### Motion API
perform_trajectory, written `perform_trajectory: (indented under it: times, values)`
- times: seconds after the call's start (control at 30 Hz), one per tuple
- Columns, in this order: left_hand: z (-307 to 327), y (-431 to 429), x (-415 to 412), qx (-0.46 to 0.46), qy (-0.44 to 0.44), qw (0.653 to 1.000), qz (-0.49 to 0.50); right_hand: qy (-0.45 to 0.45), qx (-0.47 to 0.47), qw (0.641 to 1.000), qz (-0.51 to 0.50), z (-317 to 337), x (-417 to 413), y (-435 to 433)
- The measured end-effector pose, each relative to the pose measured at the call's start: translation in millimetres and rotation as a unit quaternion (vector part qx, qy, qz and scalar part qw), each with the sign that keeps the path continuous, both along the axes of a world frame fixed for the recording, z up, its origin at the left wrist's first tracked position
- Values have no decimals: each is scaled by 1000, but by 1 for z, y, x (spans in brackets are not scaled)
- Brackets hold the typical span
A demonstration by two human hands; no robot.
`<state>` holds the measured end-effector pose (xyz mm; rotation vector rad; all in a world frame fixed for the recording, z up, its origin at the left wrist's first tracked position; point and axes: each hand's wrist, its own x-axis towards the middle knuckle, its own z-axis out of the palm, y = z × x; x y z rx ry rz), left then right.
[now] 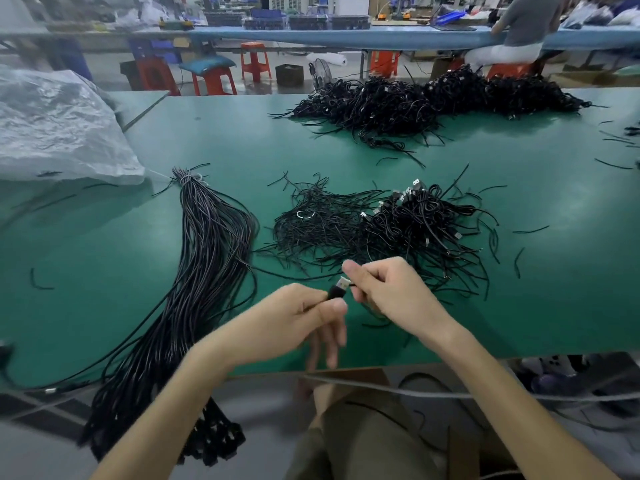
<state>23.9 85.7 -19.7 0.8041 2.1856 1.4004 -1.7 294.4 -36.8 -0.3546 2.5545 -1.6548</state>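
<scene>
The USB plug (338,287) sits low center over the green surface (104,254), long axis slanted, silver tip aiming about 1 o'clock, black molded body pinched between the left hand (294,317) thumb and forefinger. Its cable disappears behind that hand. The right hand (388,289) at its 3 o'clock has curled fingers, can't tell if they're pinching anything.

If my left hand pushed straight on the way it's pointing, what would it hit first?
Probably the right hand, just past the USB plug the left hand pinches; depth is unclear.
</scene>
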Motion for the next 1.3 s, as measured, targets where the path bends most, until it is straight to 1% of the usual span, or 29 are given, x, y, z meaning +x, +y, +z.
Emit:
perform_trajectory:
  times: [0.03,0.1,0.17,0.2,0.27,0.33,0.4,0.5,0.53,0.57,0.6,0.63,0.67,0.7,0.73,0.77,0.8,0.83,0.87,0.93,0.97,1.0,1.03,1.07,1.1,1.13,1.2,1.23,1.3]
  values:
    - [-7,5,-2,-31,41,997,48,12,3,1000,-2,4,0,0]
    - [-22,12,-8,-66,141,978,142,39,0,999,-3,9,4,-5]
    - [-29,16,-10,-43,182,963,194,57,-22,998,-7,11,9,-13]
    - [-32,17,-12,2,166,962,215,53,-55,997,-10,12,11,-15]
    - [-34,21,-12,148,69,953,254,23,-141,990,-11,12,14,-19]
    - [-34,27,-13,309,-59,907,280,2,-181,983,6,6,18,-27]
    - [-28,32,-18,421,-148,849,283,-3,-179,983,30,-7,26,-42]
    - [-8,23,-20,548,-248,764,232,0,-119,992,41,-28,31,-57]
    - [0,17,-19,571,-265,748,211,-3,-108,994,33,-31,29,-55]
    - [4,10,-18,570,-262,753,198,-14,-115,993,21,-32,25,-50]
    - [6,2,-16,537,-238,788,186,-24,-115,993,9,-30,20,-44]
    - [8,-3,-11,457,-188,853,170,-24,-101,995,-9,-27,13,-37]
    - [8,-5,-6,339,-126,922,141,-10,-64,997,-34,-24,6,-32]
    - [5,-5,-3,196,-61,973,102,9,-19,998,-56,-20,0,-29]
    - [0,-2,0,61,-6,996,59,30,23,997,-70,-17,-5,-28]
    - [-6,3,0,-41,42,997,45,53,62,994,-76,-13,-7,-29]
    - [-13,7,0,-99,86,989,73,72,97,989,-79,-10,-8,-32]
    - [-20,11,-2,-113,122,978,129,88,126,984,-85,-7,-7,-34]
    - [-27,13,-5,-101,160,962,196,101,139,981,-93,-5,-5,-35]
    - [-38,13,-12,-61,206,931,296,114,107,982,-105,-3,-1,-38]
    - [-41,12,-14,-40,205,922,325,119,79,984,-103,-3,3,-40]
    - [-42,12,-14,-1,177,923,341,129,56,985,-98,-4,7,-43]
    - [-41,12,-13,61,120,928,347,139,37,985,-91,-5,11,-47]
    - [-38,15,-13,144,39,926,346,142,15,987,-79,-9,15,-53]
    - [-36,20,-14,231,-49,912,336,129,-18,989,-64,-15,19,-60]
    - [-31,25,-15,308,-122,885,326,99,-62,992,-48,-21,22,-66]
    - [-17,29,-19,414,-203,827,321,21,-143,989,-22,-34,24,-72]
    - [-10,26,-20,468,-226,795,312,2,-153,988,-18,-38,24,-72]
    - [3,14,-21,548,-257,742,289,1,-129,991,-24,-41,20,-63]
